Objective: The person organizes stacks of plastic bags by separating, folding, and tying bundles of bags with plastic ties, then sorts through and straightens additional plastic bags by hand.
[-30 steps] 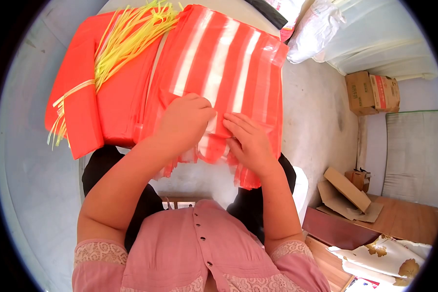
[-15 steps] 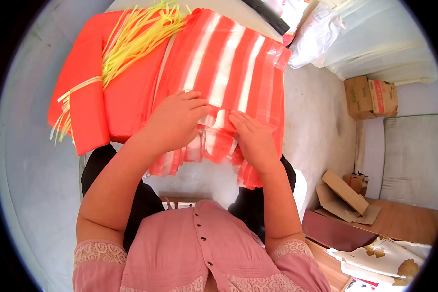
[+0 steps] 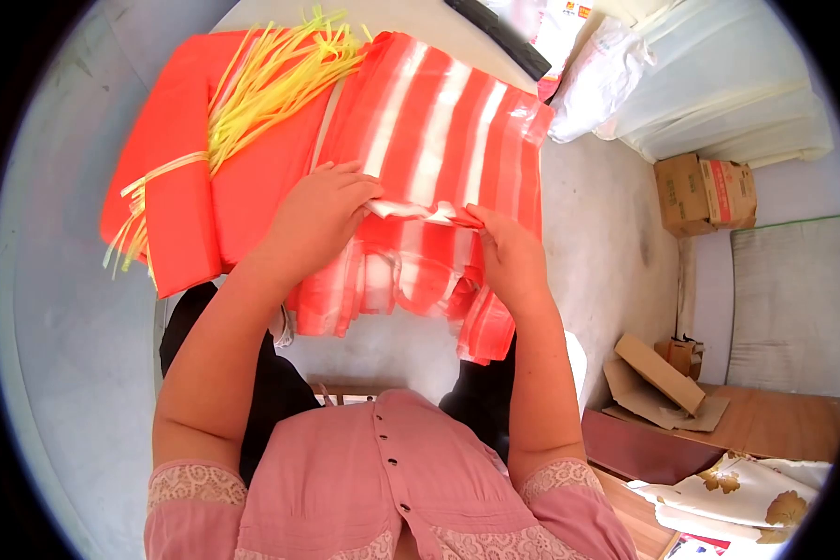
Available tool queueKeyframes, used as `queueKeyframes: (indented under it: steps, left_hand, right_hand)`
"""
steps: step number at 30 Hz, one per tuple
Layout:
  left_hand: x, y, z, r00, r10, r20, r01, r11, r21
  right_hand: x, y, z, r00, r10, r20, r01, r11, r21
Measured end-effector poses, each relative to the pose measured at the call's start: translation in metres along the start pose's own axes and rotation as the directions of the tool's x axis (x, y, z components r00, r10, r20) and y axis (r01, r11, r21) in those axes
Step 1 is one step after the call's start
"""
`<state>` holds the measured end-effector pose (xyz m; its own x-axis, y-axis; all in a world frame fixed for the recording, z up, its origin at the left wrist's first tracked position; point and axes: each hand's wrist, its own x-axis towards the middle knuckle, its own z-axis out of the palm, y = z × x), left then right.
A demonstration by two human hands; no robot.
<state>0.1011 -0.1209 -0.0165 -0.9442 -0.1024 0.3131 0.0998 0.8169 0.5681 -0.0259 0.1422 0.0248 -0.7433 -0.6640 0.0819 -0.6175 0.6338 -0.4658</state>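
A stack of red-and-white striped plastic bags lies in front of me, its near ends hanging loosely over the edge. A raised, crumpled fold of the top bag runs between my hands. At the left end of that fold, my left hand is closed on the plastic, its fingertips partly hidden. My right hand pinches the fold's right end between thumb and fingers. Left of the stack is a pile of plain red plastic, with a folded red bundle tied by yellow strips on top.
The pale table top shows behind the stack, with a dark bar at its far edge. A white plastic sack stands beyond. Cardboard boxes and an opened carton are at the right.
My hands were lying nearly flat on the bags. Now they have lifted a fold of the top bag between them, and my right hand has moved slightly right and closed into a pinch.
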Motion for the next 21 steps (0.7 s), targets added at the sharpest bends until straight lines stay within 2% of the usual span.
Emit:
queueKeyframes:
  steps: [2,5,10,13,17,19,21]
  left_hand:
    - [0.000,0.000,-0.002,1.000,0.010,-0.011,-0.010,1.000,0.012]
    - [0.001,0.003,-0.004,0.998,0.062,-0.017,-0.061,0.996,0.062]
    - [0.001,0.001,0.006,0.981,0.178,-0.080,-0.165,0.974,0.154]
    - [0.001,0.010,-0.008,0.983,0.183,-0.035,-0.183,0.983,0.004]
    - [-0.009,0.023,-0.025,0.992,0.004,0.124,0.025,0.972,-0.232]
    - [-0.010,0.025,-0.028,0.974,-0.084,0.210,0.156,0.921,-0.358]
    - [-0.011,0.020,-0.026,0.950,-0.149,0.273,0.250,0.888,-0.385]
  right_hand:
    - [-0.003,0.007,0.002,0.998,-0.055,-0.004,0.055,0.998,-0.021]
    - [-0.009,-0.002,-0.001,0.999,0.023,0.042,-0.024,1.000,0.014]
    - [-0.015,0.006,-0.005,0.997,-0.076,0.023,0.077,0.995,-0.056]
    - [-0.020,-0.004,-0.024,0.992,-0.056,0.109,0.062,0.997,-0.054]
    - [-0.020,-0.004,-0.051,0.955,0.001,0.297,-0.037,0.992,0.117]
    - [-0.014,0.010,-0.048,0.948,-0.025,0.318,-0.022,0.989,0.146]
    - [-0.001,0.017,-0.043,0.939,-0.046,0.341,-0.015,0.985,0.175]
